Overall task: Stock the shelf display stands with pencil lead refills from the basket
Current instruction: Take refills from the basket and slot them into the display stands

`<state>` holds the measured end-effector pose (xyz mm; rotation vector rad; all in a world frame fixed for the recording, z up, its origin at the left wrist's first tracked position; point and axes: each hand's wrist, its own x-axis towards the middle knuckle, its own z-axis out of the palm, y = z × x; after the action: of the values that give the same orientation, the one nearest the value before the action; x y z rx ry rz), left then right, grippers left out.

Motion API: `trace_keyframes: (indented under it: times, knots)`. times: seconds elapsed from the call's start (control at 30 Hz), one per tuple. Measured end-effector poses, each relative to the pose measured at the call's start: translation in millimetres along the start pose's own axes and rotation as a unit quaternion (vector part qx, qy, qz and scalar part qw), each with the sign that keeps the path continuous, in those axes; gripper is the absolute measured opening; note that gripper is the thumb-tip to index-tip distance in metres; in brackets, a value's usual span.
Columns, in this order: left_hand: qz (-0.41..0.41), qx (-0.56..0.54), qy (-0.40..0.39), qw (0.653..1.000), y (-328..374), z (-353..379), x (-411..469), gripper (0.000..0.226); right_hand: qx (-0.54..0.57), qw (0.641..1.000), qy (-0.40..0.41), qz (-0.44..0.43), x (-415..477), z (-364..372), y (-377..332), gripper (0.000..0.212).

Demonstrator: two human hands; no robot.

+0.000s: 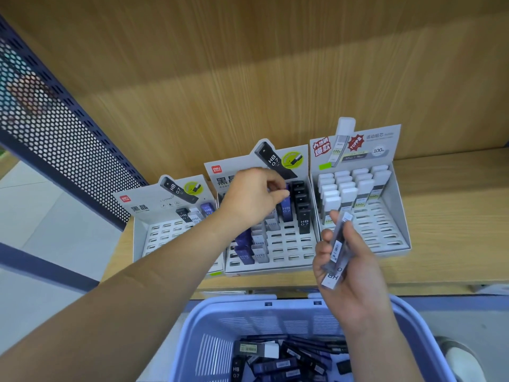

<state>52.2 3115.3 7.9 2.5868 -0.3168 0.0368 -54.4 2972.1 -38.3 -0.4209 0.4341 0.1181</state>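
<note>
Three cardboard display stands sit on the wooden shelf: a left stand (154,238), a middle stand (289,260) and a right stand (391,232). My left hand (253,197) reaches over the middle stand and pinches the top of a blue lead refill (286,208) standing in a slot beside a row of black refills (303,210). My right hand (349,274) holds a few refill cases (337,249) in front of the right stand. The blue basket (220,326) below holds several more refills (286,359).
A perforated dark metal panel (55,139) bounds the shelf on the left. The wooden back wall (248,78) rises behind the stands. The right stand holds several white-capped refills (349,188) in its back rows. Bare shelf (454,216) extends to the right.
</note>
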Motion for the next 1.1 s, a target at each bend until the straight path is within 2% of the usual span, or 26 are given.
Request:
trace_keyframes:
  times: [0.17,0.23,0.5,0.63,0.93,1.0,1.1]
  knots:
    - [-0.004,0.072,-0.119,0.990,-9,-14,-19,0.017,-0.001,1.000,-0.006,0.005,-1,0,0,0.030]
    - [0.003,0.096,-0.133,0.986,-12,-12,-21,0.020,-0.003,1.000,-0.007,0.007,-2,0,-1,0.031]
    - [0.039,0.150,-0.086,0.984,-9,-3,-7,0.020,-0.001,1.000,-0.007,0.019,-3,0,-1,0.031]
    - [0.013,0.120,-0.057,0.991,-8,3,2,0.025,-0.002,1.000,-0.007,0.023,-2,0,-1,0.033]
    - [0.013,0.104,-0.053,0.993,-13,1,-5,0.019,0.000,0.999,0.003,0.035,-4,3,-2,0.034]
    - [0.026,0.122,-0.060,0.990,-11,-2,-9,0.019,-0.008,0.999,0.009,0.029,-6,5,-1,0.031]
    - [0.048,0.115,-0.021,0.992,-1,-6,-21,0.019,-0.005,1.000,0.010,0.020,-8,10,0,0.026]
